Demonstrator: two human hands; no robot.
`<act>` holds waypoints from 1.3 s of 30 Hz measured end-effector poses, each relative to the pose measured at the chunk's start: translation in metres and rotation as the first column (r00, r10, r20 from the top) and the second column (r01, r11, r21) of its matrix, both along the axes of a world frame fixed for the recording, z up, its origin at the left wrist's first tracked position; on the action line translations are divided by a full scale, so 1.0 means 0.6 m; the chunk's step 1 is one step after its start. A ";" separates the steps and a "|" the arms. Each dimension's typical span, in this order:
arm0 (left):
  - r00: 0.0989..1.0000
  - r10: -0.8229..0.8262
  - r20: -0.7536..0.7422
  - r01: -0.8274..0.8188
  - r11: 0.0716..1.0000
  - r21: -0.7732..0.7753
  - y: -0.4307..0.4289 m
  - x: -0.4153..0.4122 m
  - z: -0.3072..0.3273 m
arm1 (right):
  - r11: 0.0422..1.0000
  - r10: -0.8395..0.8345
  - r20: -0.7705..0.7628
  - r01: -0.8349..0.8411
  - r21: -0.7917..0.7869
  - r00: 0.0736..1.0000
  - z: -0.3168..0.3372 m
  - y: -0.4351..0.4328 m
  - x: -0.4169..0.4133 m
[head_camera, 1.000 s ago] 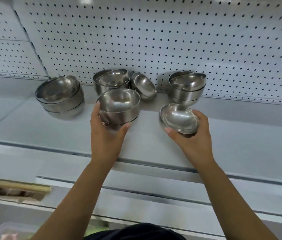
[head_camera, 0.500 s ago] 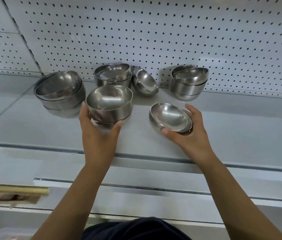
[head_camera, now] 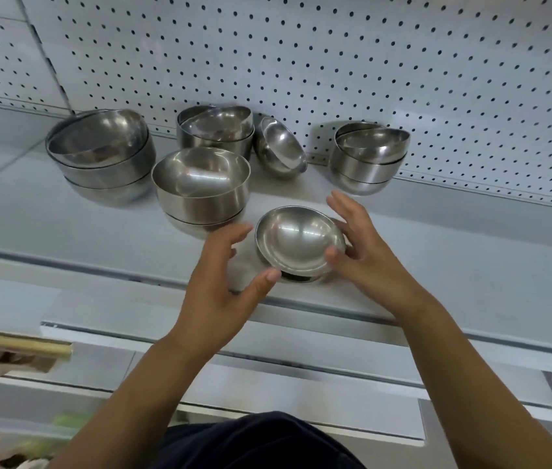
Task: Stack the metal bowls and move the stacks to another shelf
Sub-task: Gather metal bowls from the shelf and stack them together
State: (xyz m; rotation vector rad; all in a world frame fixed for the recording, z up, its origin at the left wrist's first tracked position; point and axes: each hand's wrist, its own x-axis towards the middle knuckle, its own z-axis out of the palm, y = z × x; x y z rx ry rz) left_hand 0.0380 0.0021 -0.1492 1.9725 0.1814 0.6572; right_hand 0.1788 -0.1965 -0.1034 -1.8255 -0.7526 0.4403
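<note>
We have let go of the two-bowl stack (head_camera: 200, 189) with our left hand (head_camera: 224, 286), fingers now spread beside the small bowl (head_camera: 300, 245); our right hand (head_camera: 362, 255) clamps its rim; so this shiny, tilted bowl near the shelf (head_camera: 437, 252) front probably stacks next.

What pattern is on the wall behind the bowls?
White wall with rows of small dark holes, seen in the head view.

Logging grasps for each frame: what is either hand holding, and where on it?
The right hand grips the small metal bowl by its right rim; the left hand is open beside it.
</note>
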 end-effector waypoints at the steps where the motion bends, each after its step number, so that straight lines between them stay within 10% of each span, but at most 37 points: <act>1: 0.999 -0.046 -0.021 0.046 0.999 0.023 -0.002 0.007 0.003 | 0.999 -0.039 0.007 0.039 0.008 0.999 0.011 0.002 0.007; 14: 0.997 -0.034 -0.076 0.036 0.999 0.030 -0.010 0.032 0.003 | 0.954 -0.125 0.057 0.136 -0.266 0.990 0.036 0.148 0.164; 39: 0.994 0.029 -0.106 -0.032 0.999 -0.028 -0.019 0.037 0.015 | 0.984 -0.142 0.093 0.131 0.124 0.985 0.053 0.047 0.122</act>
